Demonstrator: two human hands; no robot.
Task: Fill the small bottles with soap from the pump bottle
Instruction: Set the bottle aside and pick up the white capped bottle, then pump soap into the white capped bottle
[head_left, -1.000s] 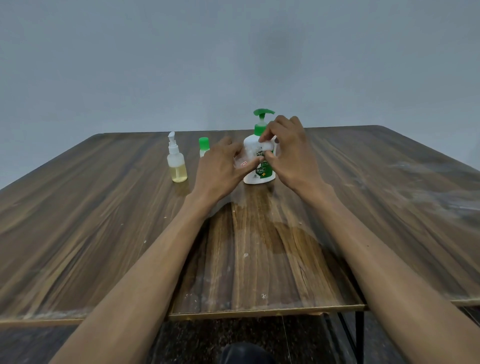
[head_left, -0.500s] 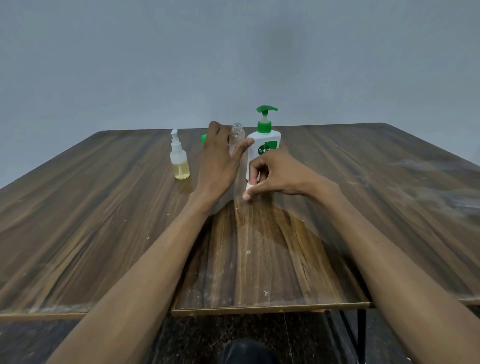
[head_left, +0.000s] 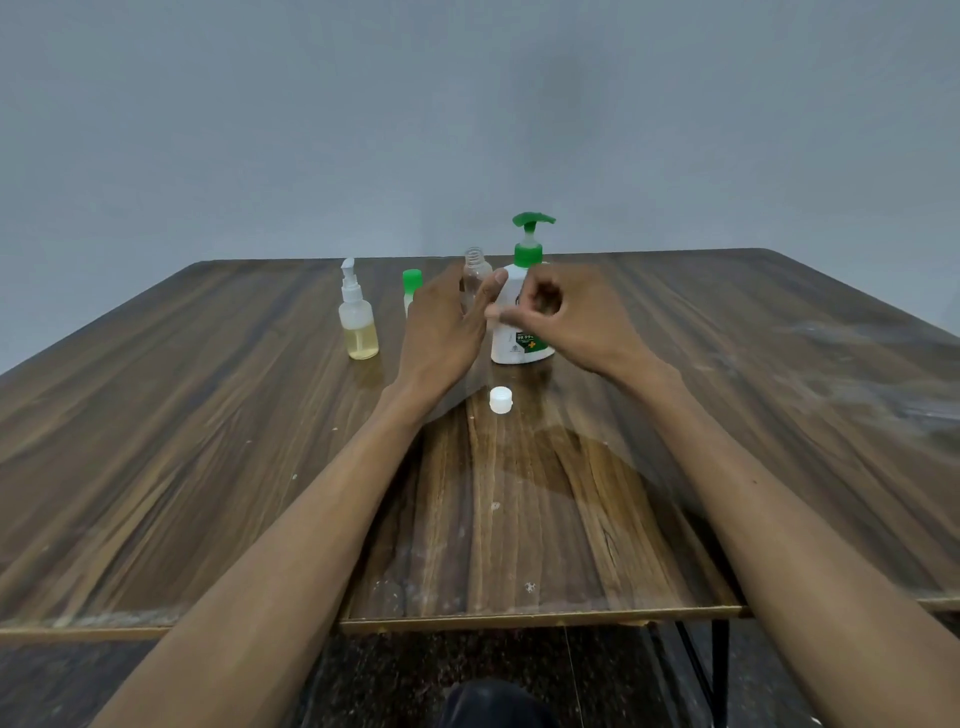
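Clear plastic, the uncapped small bottle (head_left: 474, 278) stands upright in the left hand (head_left: 444, 332), fingers and thumb curled round it. Just at its 3 o'clock stands the green-topped pump bottle (head_left: 523, 291). Before that hangs the right hand (head_left: 566, 317), fingers curled, holding nothing I can see. At 6 o'clock a white cap (head_left: 501, 400) lies on the wooden table (head_left: 208, 415).

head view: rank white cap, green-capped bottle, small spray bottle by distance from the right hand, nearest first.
From the right hand:
1. White cap: on the table, just toward the person from the hand.
2. Green-capped bottle: to the left, partly hidden behind the left hand.
3. Small spray bottle: farthest left, holding yellowish liquid.
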